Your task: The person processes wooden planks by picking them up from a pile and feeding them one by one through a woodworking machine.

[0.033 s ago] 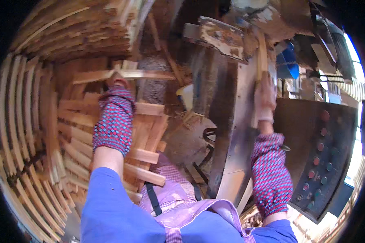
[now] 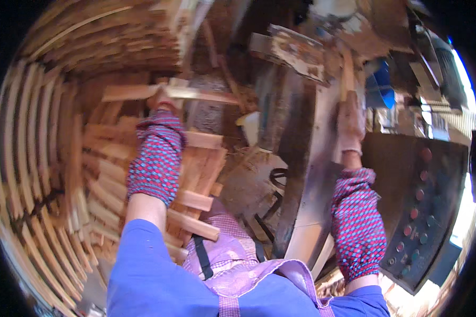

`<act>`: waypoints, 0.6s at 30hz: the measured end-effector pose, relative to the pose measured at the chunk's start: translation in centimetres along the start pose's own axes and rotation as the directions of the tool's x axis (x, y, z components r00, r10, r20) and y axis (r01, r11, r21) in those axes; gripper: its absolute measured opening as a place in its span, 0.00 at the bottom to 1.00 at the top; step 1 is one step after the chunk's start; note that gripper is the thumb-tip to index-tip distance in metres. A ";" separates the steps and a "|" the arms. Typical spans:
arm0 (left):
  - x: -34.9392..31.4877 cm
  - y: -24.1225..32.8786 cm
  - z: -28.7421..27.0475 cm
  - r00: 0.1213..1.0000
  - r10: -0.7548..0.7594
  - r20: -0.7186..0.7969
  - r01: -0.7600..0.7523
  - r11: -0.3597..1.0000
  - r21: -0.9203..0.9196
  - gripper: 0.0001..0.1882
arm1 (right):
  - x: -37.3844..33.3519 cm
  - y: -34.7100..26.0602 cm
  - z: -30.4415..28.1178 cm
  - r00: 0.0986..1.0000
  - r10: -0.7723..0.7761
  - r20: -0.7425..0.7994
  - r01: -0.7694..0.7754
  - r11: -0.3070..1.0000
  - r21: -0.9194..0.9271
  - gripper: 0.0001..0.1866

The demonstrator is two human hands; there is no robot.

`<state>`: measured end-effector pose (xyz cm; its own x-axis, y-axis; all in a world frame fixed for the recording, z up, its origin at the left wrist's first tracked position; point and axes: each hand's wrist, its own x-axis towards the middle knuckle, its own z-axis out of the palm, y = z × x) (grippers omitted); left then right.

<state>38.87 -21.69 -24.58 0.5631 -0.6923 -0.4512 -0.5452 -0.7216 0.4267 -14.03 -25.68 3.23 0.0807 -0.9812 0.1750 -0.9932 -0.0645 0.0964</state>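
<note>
My left hand (image 2: pixel 164 99), at the end of a checked sleeve, closes round a pale wooden strip (image 2: pixel 209 95) that lies crosswise above a pile of boards (image 2: pixel 198 166). On the right, my gloved right hand (image 2: pixel 351 124) lies stretched out along another wooden strip (image 2: pixel 347 71) on the metal machine table (image 2: pixel 316 182). Its fingers point forward, toward the machine head (image 2: pixel 301 53), where the strip's far end disappears. Blur hides the separate fingers.
Stacked wooden slats (image 2: pixel 29 132) line the left side, with more timber (image 2: pixel 111 39) at the far left. A dark control panel (image 2: pixel 407 211) with several round buttons stands close beside my right arm. A blue object (image 2: pixel 381 84) hangs behind the machine.
The whole scene sits slightly farther right in the picture, as the view has turned a little left. Both hands keep their places on their strips.
</note>
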 end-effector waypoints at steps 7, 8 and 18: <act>-24.1 11.4 -14.7 0.997 -0.069 -0.032 -0.026 0.084 -0.996 0.16 | -7.1 -13.2 -8.0 0.903 -0.430 -0.028 0.289 0.557 0.779 0.36; -26.2 11.0 -14.6 0.996 0.004 -0.094 -0.094 0.056 -0.994 0.17 | -9.5 -14.4 -7.6 0.710 -0.648 -0.276 0.663 0.483 0.572 0.44; -25.8 -10.6 -20.4 0.703 0.523 -0.481 -0.155 0.774 0.614 0.32 | -33.5 -6.7 -11.4 0.956 -0.198 0.216 -0.028 0.670 0.742 0.43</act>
<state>42.77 3.69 -1.46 0.4098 -0.8671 0.2832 -0.8906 -0.4474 -0.0812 -9.11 9.73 7.85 0.2564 -0.9645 -0.0629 -0.7297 -0.1505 -0.6670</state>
